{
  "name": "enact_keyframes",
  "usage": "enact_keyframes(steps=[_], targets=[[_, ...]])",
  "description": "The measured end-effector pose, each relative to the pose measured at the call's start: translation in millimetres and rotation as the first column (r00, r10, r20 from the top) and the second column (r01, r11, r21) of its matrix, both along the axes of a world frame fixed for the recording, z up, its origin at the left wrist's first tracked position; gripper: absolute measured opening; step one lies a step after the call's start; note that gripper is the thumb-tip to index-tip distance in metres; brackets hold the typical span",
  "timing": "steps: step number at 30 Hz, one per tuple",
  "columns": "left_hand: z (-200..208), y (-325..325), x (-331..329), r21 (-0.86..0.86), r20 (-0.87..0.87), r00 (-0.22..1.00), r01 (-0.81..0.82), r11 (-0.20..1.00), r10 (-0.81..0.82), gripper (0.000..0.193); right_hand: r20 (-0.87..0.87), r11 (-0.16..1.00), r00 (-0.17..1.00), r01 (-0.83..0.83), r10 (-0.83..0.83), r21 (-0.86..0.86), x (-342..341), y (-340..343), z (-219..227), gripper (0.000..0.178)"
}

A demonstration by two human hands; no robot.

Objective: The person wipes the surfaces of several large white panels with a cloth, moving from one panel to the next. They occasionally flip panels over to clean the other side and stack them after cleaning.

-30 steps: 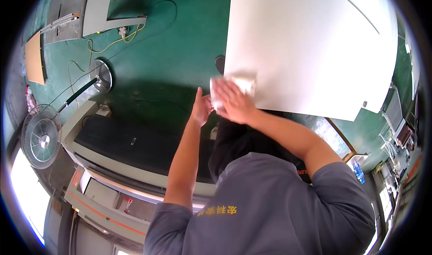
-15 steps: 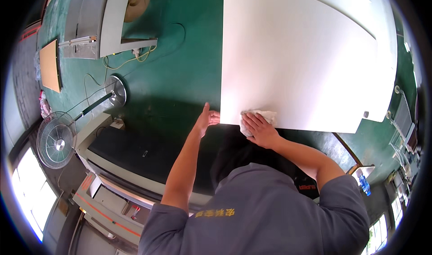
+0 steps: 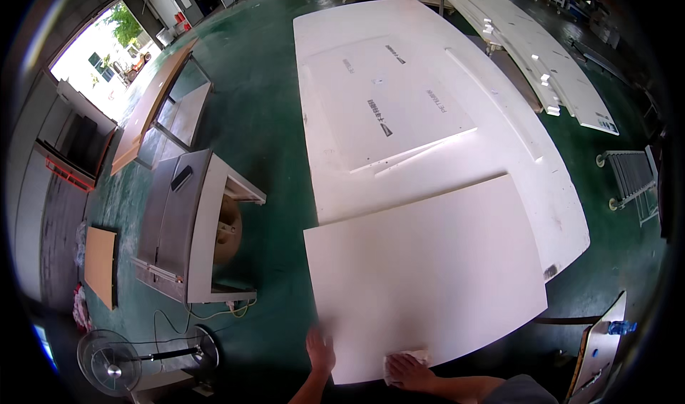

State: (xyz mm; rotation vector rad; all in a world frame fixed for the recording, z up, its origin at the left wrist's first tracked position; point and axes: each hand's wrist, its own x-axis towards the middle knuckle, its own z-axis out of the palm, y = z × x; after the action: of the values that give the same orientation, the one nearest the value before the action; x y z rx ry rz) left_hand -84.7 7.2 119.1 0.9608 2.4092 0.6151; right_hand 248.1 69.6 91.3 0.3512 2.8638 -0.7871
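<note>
A large plain white panel (image 3: 428,261) lies flat at the near end of a long white table. Under my right hand (image 3: 410,374) is a crumpled white cloth (image 3: 422,355), pressed against the panel at its near edge; the fingers lie over the cloth. My left hand (image 3: 320,353) is beside the panel's left edge, close to the near corner. Its fingers are stretched out and slightly blurred, and it holds nothing. Whether its fingertips touch the edge is hard to tell.
Beyond the panel, printed white sheets (image 3: 389,97) lie on the white table (image 3: 321,190). A grey-topped machine (image 3: 168,226) and a standing fan (image 3: 110,368) are at left, with cables on the green floor. At right are a wheeled rack (image 3: 631,179) and a small stand with a blue bottle (image 3: 622,328).
The view has tilted up, showing the far table and room. My left hand is slightly farther along the panel's left edge. The right hand stays on the cloth near the front edge.
</note>
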Motion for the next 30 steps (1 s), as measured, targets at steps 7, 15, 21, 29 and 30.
enact_keyframes(steps=[7,15,21,29,30], targets=[[-41,185,34,0.13,-0.321,0.9,0.351,0.927,-0.295,0.071,0.249,0.77,0.733,0.564,-0.634,0.299,163,118,9,0.089],[-52,236,81,-0.078,-0.523,0.839,0.131,0.988,-0.152,0.075,0.054,0.357,0.356,0.894,-0.933,0.272,96,80,-1,0.09],[-36,240,81,-0.144,-0.47,0.865,0.121,0.982,-0.176,0.075,0.127,0.33,0.306,0.897,-0.944,0.294,161,118,-4,0.091],[-33,240,81,-0.177,-0.416,0.893,0.106,0.979,-0.172,0.084,0.02,-0.108,-0.118,0.953,-0.993,0.282,271,250,16,0.093],[-29,238,82,-0.184,-0.404,0.897,0.111,0.977,-0.178,0.085,0.011,-0.102,-0.11,0.952,-0.994,0.29,272,249,16,0.093]])
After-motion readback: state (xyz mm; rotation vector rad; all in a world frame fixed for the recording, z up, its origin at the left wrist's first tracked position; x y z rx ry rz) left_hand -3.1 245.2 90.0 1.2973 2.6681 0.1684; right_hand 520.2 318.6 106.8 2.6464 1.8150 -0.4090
